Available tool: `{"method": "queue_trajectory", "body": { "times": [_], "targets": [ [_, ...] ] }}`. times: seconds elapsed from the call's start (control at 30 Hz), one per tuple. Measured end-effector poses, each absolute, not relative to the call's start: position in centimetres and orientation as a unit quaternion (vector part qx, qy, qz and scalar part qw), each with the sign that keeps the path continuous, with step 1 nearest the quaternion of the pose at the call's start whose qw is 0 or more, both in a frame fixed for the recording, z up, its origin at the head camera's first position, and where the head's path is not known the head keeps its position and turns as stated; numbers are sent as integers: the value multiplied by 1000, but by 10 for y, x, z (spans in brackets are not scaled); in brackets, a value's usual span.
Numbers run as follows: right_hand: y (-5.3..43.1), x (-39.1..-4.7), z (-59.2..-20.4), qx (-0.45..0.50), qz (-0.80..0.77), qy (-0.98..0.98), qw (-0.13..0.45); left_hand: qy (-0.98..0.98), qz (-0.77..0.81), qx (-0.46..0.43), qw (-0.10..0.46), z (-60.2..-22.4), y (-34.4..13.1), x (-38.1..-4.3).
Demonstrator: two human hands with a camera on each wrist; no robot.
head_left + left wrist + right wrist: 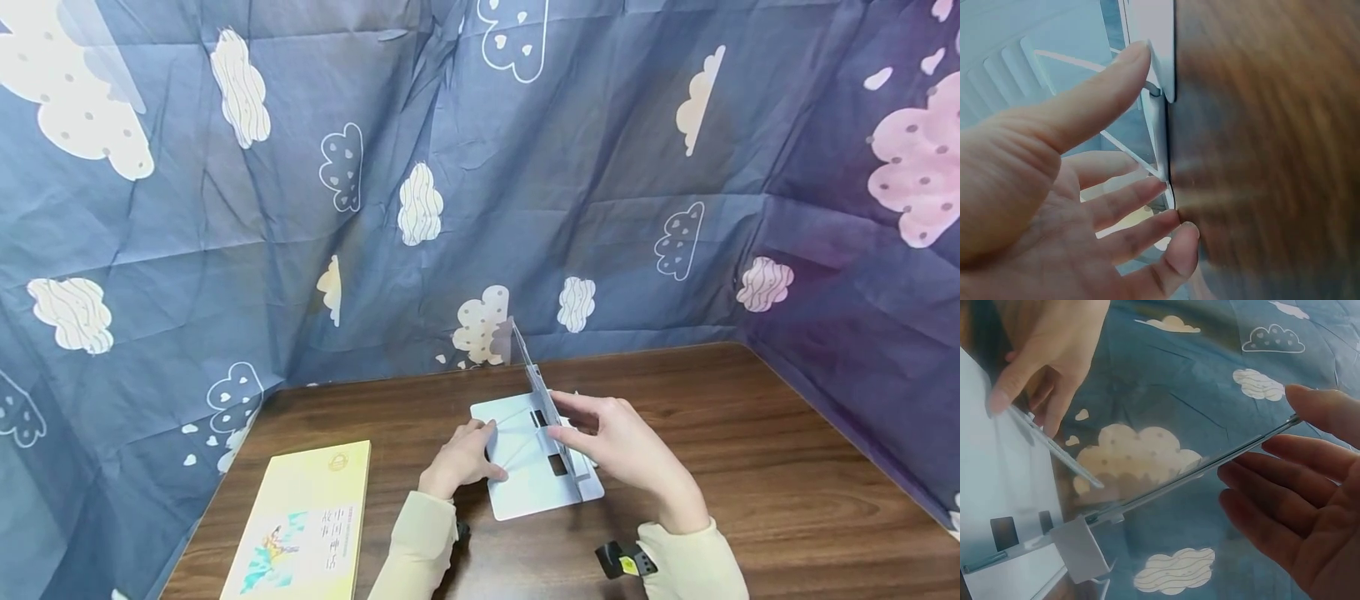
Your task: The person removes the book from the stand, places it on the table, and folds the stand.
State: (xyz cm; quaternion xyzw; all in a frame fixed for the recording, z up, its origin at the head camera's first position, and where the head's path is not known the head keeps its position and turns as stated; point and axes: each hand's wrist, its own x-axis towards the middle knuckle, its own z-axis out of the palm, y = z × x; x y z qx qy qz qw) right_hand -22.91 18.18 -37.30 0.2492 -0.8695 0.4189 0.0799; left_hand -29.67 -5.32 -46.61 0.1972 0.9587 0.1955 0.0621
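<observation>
Right hand [626,437] pinching panel [542,387], left hand [460,458] splayed at base [525,493]; best steady base, tilt panel gently.

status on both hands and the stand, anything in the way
Left hand touching stand; right hand pinching its raised panel. Stand partly open. Yellow box off left, clear of hands.

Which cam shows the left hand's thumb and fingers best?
Left wrist: it shows the left hand close up, thumb and all four fingers visible. The head view shows its back, small, at the left edge of the white plate. The right wrist view has it upper left, cut off by the top edge, some fingers overlapping.
</observation>
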Motion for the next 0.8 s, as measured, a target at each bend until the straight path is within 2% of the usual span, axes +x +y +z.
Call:
{"method": "queue_trajectory", "body": {
  "times": [0.8],
  "targets": [
    [164, -223, -370, 251, 412, -873, 73, 960, 192, 183, 94, -466, -58, -300]
  ]
}}
